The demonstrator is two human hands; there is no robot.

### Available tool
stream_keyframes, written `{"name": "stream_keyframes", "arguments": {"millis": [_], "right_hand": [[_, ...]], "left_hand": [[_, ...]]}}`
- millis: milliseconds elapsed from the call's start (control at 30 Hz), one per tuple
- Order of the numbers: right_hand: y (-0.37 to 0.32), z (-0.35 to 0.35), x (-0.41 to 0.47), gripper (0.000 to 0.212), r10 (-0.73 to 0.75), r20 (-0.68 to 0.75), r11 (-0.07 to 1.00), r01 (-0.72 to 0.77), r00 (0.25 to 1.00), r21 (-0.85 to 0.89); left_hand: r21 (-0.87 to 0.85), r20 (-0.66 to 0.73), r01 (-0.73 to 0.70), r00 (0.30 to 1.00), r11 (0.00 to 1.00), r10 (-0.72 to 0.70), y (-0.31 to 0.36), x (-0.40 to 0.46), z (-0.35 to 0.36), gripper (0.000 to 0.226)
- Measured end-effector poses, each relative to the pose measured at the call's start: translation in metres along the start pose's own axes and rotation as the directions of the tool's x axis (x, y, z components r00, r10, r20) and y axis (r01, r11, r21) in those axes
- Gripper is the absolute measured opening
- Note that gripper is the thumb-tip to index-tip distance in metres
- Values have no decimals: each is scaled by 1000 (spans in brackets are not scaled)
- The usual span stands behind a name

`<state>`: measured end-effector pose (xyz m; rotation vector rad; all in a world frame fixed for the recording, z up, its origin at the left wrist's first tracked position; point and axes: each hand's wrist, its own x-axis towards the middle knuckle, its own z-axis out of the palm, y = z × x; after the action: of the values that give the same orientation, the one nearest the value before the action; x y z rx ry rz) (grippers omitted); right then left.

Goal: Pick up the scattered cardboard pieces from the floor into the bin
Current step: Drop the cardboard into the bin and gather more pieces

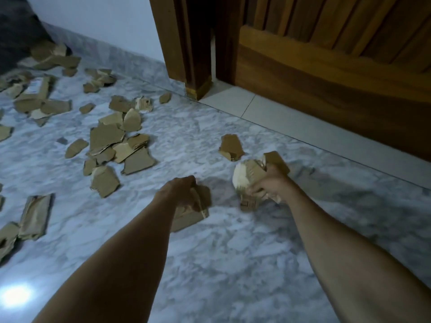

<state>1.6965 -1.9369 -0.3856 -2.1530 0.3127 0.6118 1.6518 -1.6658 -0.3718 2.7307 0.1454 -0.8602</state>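
My left hand (pixel 180 191) is closed on a few brown cardboard pieces (pixel 191 216) that hang below the fist, just above the marble floor. My right hand (pixel 268 183) grips a wad of torn cardboard (pixel 248 176), some of it pale on its inner side. One loose piece (pixel 231 146) lies on the floor just beyond my right hand. Several more torn pieces (pixel 116 145) lie scattered across the floor to the left, back to the wall. No bin is in view.
A wooden door (pixel 338 66) and its frame post (pixel 186 47) stand at the back right, with a pale tile threshold (pixel 233 101) below. A dark bulky shape (pixel 16 33) sits at the far left corner. A folded cardboard strip (pixel 35 216) lies at the left.
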Motion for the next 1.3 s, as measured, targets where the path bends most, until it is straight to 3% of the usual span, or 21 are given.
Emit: {"name": "stream_keyframes", "arguments": {"millis": [67, 133, 300, 367, 433, 600, 667, 733, 833, 967, 1000, 1067, 1167, 1300], "right_hand": [[-3, -22, 9, 89, 53, -140, 992, -36, 989, 118], [-4, -34, 20, 101, 140, -173, 982, -115, 975, 148], [-17, -18, 36, 139, 271, -165, 959, -281, 948, -40], [-18, -11, 41, 130, 272, -245, 924, -324, 931, -206], [-26, -9, 39, 118, 273, -247, 924, -325, 930, -203], [-51, -13, 37, 65, 136, -60, 976, -123, 989, 177], [-71, -8, 43, 62, 105, -47, 927, -81, 993, 366], [-93, 2, 48, 59, 86, -36, 905, -63, 996, 422], [-111, 26, 54, 47, 145, -10, 946, -136, 989, 293], [-114, 52, 63, 84, 204, -156, 979, -205, 966, 8], [-114, 57, 68, 95, 197, -193, 968, -221, 961, -116], [-119, 60, 70, 99, 213, -228, 958, -249, 950, -144], [-122, 67, 68, 81, 194, -171, 981, -195, 966, 11], [-117, 88, 51, 61, 159, -75, 977, -146, 985, 153]], "left_hand": [[9, -34, 3, 999, 1000, -2, -3, 2, 0, 58], [-32, -31, 11, 999, 999, -12, -8, 5, 4, 55], [36, -80, -16, 997, 999, 19, -15, 13, 5, 50], [0, -87, -10, 996, 1000, 10, -17, 18, 6, 54], [-40, -122, 6, 992, 999, -11, -18, 21, 6, 52], [30, -281, 71, 958, 997, -60, -14, 23, 1, 52], [-24, -371, 55, 927, 998, -60, -15, 24, 0, 46], [-152, -442, 2, 894, 988, -70, -20, 23, 0, 37], [-282, -504, -4, 852, 960, -144, -34, 22, -6, 33], [-446, -602, 12, 736, 895, -310, -60, 16, -25, 19], [-503, -586, 44, 717, 863, -378, -70, 15, -29, 19], [-613, -502, 162, 676, 773, -539, -94, 13, -32, 30], [-701, -410, 287, 586, 653, -699, -132, 5, -28, 42], [-663, -289, 445, 589, 602, -754, -161, 1, -23, 49]]}}
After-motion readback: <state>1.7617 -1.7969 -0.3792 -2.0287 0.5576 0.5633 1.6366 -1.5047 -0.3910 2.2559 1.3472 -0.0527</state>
